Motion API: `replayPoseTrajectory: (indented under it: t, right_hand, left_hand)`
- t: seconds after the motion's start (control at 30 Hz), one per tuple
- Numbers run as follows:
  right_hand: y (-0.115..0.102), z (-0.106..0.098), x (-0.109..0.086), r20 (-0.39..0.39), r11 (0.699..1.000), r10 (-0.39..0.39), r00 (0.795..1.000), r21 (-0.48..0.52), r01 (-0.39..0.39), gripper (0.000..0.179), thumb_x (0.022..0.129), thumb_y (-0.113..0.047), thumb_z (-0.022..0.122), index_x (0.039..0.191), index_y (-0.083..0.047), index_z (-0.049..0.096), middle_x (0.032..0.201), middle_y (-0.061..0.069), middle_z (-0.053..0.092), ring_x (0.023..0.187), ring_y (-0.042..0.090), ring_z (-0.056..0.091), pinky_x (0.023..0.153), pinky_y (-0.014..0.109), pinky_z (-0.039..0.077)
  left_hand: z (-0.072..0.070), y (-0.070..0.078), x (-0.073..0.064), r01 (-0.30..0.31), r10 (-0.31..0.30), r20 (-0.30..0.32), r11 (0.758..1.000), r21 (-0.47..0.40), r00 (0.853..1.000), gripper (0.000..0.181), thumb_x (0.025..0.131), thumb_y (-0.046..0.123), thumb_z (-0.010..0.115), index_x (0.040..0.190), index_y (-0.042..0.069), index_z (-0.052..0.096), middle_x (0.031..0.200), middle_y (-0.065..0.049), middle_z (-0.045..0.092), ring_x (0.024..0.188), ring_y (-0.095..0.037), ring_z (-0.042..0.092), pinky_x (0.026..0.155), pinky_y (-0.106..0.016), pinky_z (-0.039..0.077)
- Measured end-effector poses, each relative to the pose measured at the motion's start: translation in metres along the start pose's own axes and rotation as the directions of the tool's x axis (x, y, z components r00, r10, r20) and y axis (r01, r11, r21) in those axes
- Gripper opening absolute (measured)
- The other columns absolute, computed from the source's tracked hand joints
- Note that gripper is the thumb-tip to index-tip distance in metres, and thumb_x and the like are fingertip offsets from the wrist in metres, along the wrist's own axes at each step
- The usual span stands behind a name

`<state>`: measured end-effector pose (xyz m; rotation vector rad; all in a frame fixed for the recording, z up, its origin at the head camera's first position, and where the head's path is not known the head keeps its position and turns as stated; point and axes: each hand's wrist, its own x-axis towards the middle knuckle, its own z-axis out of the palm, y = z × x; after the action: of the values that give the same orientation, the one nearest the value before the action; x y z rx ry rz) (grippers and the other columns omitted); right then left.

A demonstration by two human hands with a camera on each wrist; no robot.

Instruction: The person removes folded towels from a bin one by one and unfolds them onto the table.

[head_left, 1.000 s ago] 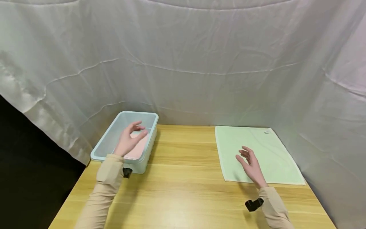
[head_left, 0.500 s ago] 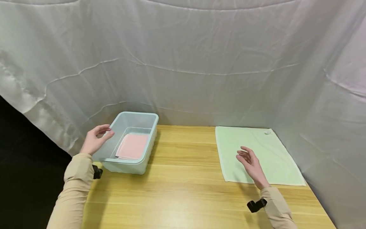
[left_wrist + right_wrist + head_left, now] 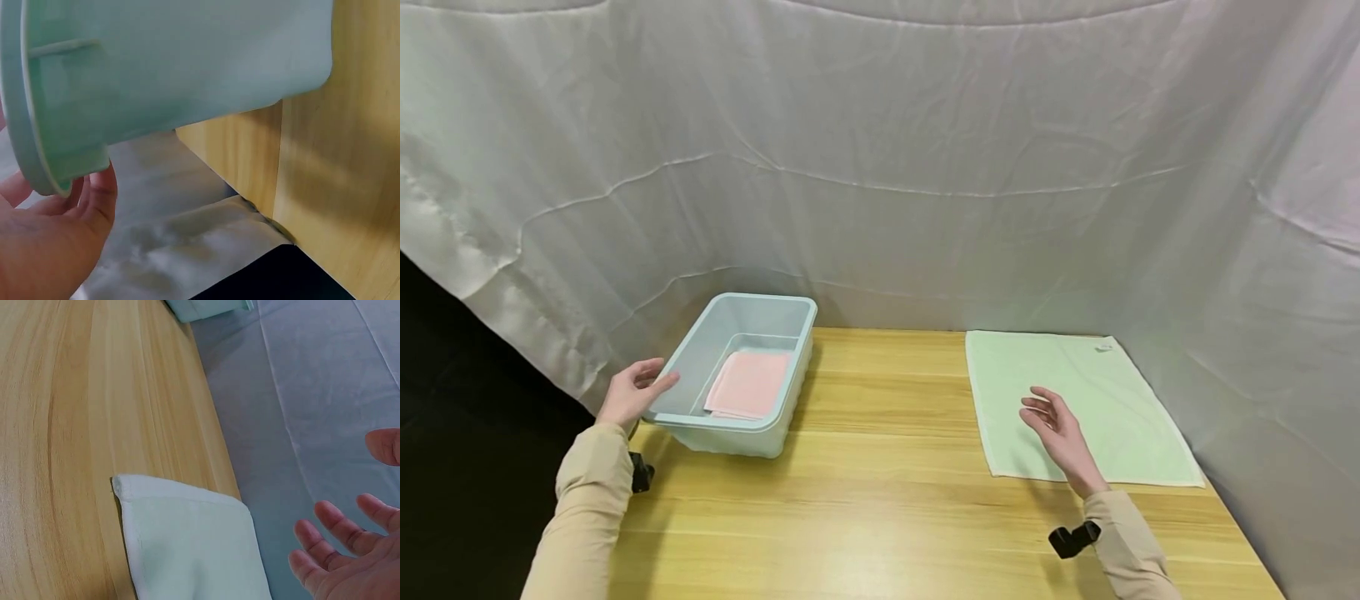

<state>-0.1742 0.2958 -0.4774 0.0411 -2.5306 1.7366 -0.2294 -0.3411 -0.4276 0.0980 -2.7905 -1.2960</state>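
At the left of the head view stands a pale blue plastic bin (image 3: 722, 439), with a folded pink cloth (image 3: 751, 383) lying on its floor. My left hand (image 3: 631, 395) grips the bin's near left rim. In the left wrist view, the fingers of the left hand (image 3: 59, 240) curl under the rim of the bin (image 3: 187, 62). A light green towel (image 3: 1112, 417) lies spread flat at the right. Over its near left part hovers my right hand (image 3: 1060, 440), its fingers loosely bent and holding nothing; the right wrist view shows the towel (image 3: 194, 544) below it.
The wooden table (image 3: 880, 492) carries both bin and towel. A grey curtain (image 3: 895, 233) hangs behind and along the sides. Black fabric (image 3: 467, 467) lies beyond the table's left edge. Each wrist wears a small black camera (image 3: 1073, 539).
My left hand has moved left from above the bin, then down onto its left rim, and now grips it. The pink cloth has come into full view. The right hand has barely moved.
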Motion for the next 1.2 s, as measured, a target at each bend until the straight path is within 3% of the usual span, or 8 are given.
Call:
replayPoseTrajectory:
  t: [0.13, 0.33, 0.43, 0.57, 0.8, 1.03, 1.1, 1.2]
  right_hand:
    - [0.0, 0.001, 0.0, 0.003, 1.0, 0.002, 1.0, -0.002, -0.002, 0.057, 0.106, -0.028, 0.052, 0.153, -0.003, 0.031, 0.147, 0.024, 0.047, 0.109, -0.016, 0.047, 0.092, 0.004, 0.042]
    - [-0.002, 0.003, 0.0, 0.015, 1.0, -0.004, 1.0, 0.003, 0.004, 0.057, 0.106, -0.027, 0.052, 0.153, -0.002, 0.031, 0.147, 0.025, 0.047, 0.109, -0.016, 0.047, 0.093, 0.004, 0.041]
    - [-0.002, 0.005, 0.0, 0.018, 1.0, -0.011, 1.0, 0.001, 0.011, 0.057, 0.106, -0.027, 0.053, 0.152, -0.002, 0.032, 0.147, 0.026, 0.048, 0.109, -0.016, 0.047, 0.093, 0.004, 0.041]
    - [-0.002, 0.006, 0.0, 0.019, 1.0, -0.017, 1.0, -0.01, 0.017, 0.056, 0.105, -0.027, 0.053, 0.152, -0.003, 0.033, 0.146, 0.024, 0.05, 0.111, -0.014, 0.047, 0.094, 0.004, 0.04]
    - [-0.004, 0.007, -0.001, 0.027, 1.0, 0.0, 1.0, -0.015, 0.0, 0.057, 0.105, -0.028, 0.053, 0.152, -0.004, 0.033, 0.146, 0.024, 0.05, 0.113, -0.01, 0.047, 0.094, 0.004, 0.04]
    - [-0.005, 0.007, -0.002, 0.037, 1.0, -0.007, 0.999, -0.03, 0.008, 0.057, 0.105, -0.029, 0.053, 0.153, -0.005, 0.033, 0.146, 0.023, 0.051, 0.111, -0.014, 0.047, 0.094, 0.006, 0.041]
    - [-0.005, 0.007, -0.002, 0.041, 0.999, -0.012, 0.999, -0.033, 0.013, 0.057, 0.105, -0.028, 0.053, 0.153, -0.005, 0.033, 0.145, 0.022, 0.051, 0.111, -0.013, 0.047, 0.095, 0.006, 0.041]
    - [-0.006, 0.009, -0.002, 0.045, 0.999, -0.019, 0.999, -0.031, 0.02, 0.056, 0.105, -0.028, 0.054, 0.152, -0.005, 0.034, 0.145, 0.022, 0.052, 0.111, -0.013, 0.048, 0.095, 0.006, 0.041]
  left_hand:
    - [0.001, -0.001, -0.001, -0.027, 0.028, -0.01, 0.999, 0.041, 1.0, 0.063, 0.102, 0.031, 0.057, 0.141, -0.015, 0.043, 0.139, -0.041, 0.049, 0.123, -0.05, 0.051, 0.077, -0.011, 0.043]
    - [0.002, -0.002, -0.004, -0.045, 0.046, -0.009, 0.996, 0.074, 0.999, 0.057, 0.101, 0.026, 0.059, 0.138, -0.016, 0.048, 0.134, -0.041, 0.053, 0.117, -0.048, 0.056, 0.071, -0.009, 0.042]
    - [0.006, 0.0, -0.006, -0.033, 0.033, 0.0, 0.998, 0.046, 0.999, 0.057, 0.099, 0.025, 0.062, 0.139, -0.014, 0.049, 0.133, -0.039, 0.055, 0.101, -0.02, 0.063, 0.072, -0.008, 0.044]
    - [0.013, 0.002, -0.008, -0.007, 0.006, -0.008, 1.0, -0.017, 1.0, 0.057, 0.097, 0.021, 0.066, 0.139, -0.014, 0.049, 0.131, -0.037, 0.057, 0.084, 0.015, 0.047, 0.07, -0.007, 0.045]
    - [0.024, 0.003, -0.01, -0.015, 0.013, -0.012, 0.992, -0.125, 1.0, 0.058, 0.093, 0.014, 0.072, 0.137, -0.014, 0.05, 0.121, -0.022, 0.066, 0.078, 0.014, 0.054, 0.068, -0.013, 0.052]
    - [0.035, 0.008, -0.012, -0.018, 0.025, 0.025, 0.965, -0.262, 0.999, 0.059, 0.091, 0.01, 0.073, 0.139, -0.014, 0.047, 0.095, 0.021, 0.062, 0.078, 0.01, 0.06, 0.07, -0.015, 0.055]
    - [0.039, 0.012, -0.014, -0.019, 0.029, 0.032, 0.961, -0.275, 0.999, 0.059, 0.091, 0.01, 0.073, 0.139, -0.014, 0.047, 0.096, 0.019, 0.062, 0.079, 0.01, 0.061, 0.07, -0.015, 0.055]
    - [0.045, 0.016, -0.015, -0.011, 0.025, 0.051, 0.965, -0.261, 0.998, 0.06, 0.09, 0.01, 0.074, 0.139, -0.013, 0.047, 0.105, 0.003, 0.065, 0.079, 0.009, 0.061, 0.071, -0.016, 0.055]
